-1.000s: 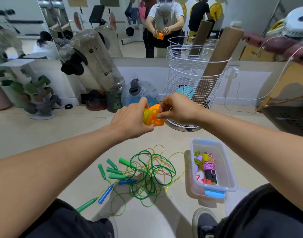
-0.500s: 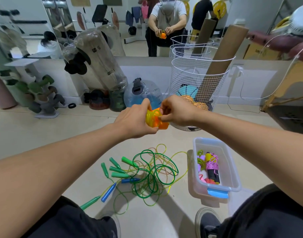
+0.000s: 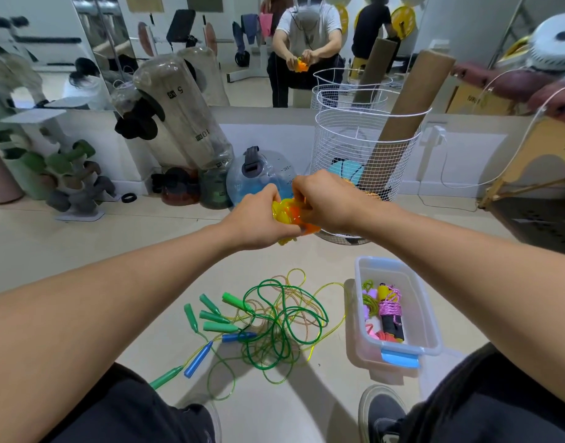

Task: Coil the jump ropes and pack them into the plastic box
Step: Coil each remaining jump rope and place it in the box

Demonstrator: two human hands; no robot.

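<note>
Between both hands, left hand (image 3: 258, 223) and right hand (image 3: 327, 203) clamp the coiled yellow-orange rope (image 3: 289, 214); plastic box (image 3: 429, 327) lies at five o'clock, nearer the right.

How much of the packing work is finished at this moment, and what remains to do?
Done: a few coiled ropes, one pink, already lie in the plastic box. In hand: the left hand and right hand both grip a yellow and orange rope bundle, not yet packed. Left: the tangled green ropes with green and blue handles lie loose on the floor, uncoiled.
</note>
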